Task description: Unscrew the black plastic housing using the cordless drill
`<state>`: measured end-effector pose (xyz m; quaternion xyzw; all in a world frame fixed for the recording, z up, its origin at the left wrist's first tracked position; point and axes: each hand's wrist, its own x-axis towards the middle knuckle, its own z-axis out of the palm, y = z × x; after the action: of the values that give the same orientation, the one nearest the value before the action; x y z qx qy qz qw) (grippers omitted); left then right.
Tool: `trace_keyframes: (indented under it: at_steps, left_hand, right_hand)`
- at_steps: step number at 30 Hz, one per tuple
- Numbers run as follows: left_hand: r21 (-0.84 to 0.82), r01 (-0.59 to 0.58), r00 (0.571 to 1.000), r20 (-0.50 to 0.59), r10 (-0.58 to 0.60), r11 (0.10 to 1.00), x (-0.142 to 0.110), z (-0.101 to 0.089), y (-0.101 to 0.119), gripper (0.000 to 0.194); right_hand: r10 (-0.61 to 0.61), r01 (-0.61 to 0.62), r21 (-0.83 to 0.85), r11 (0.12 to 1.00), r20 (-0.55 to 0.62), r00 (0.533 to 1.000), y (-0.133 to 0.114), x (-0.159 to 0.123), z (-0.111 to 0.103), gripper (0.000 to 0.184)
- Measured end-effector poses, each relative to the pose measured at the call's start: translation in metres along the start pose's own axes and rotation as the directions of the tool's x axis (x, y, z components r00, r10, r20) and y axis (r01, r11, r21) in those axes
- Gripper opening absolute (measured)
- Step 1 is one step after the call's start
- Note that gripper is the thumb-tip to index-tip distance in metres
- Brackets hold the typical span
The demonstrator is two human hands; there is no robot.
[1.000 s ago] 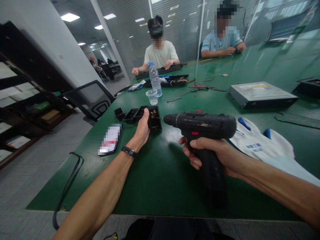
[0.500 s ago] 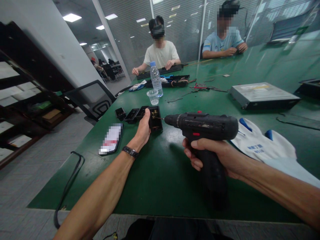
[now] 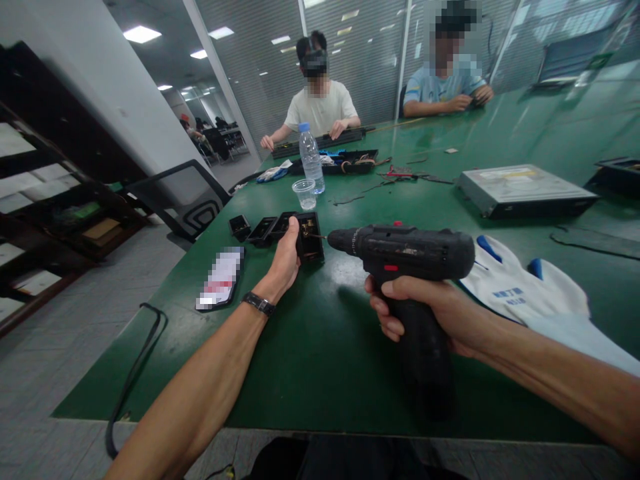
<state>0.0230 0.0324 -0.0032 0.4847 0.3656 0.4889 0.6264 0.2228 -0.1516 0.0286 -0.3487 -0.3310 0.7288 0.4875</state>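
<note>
My right hand is wrapped round the grip of a black cordless drill with a small red switch. Its thin bit points left and reaches into a small open black box. My left hand is closed on that box, thumb on top, holding it tilted so the inside faces the drill. Brassy metal parts show inside the box; whether the bit's tip touches one cannot be made out. Just behind and left of my left hand sit more small black boxes. A phone lies left of my wrist.
A plastic cup and a water bottle stand beyond the box. At right are a white work glove and a flat metal drive. Loose wires lie farther back. Two people sit across the green table.
The whole view has shifted very slightly. Both hands, the drill and the box keep the same position relative to each other.
</note>
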Motion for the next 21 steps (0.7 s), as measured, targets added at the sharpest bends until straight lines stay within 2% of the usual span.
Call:
trace_keyframes:
  at_steps: [21]
  left_hand:
    - [0.015, 0.000, 1.000, 0.015, 0.000, 1.000, 0.0003, -0.0021, -0.0011, 0.063]
  right_hand:
    - [0.006, -0.006, 0.002, 1.000, 0.002, 1.000, -0.0007, 0.0011, 0.0000, 0.017]
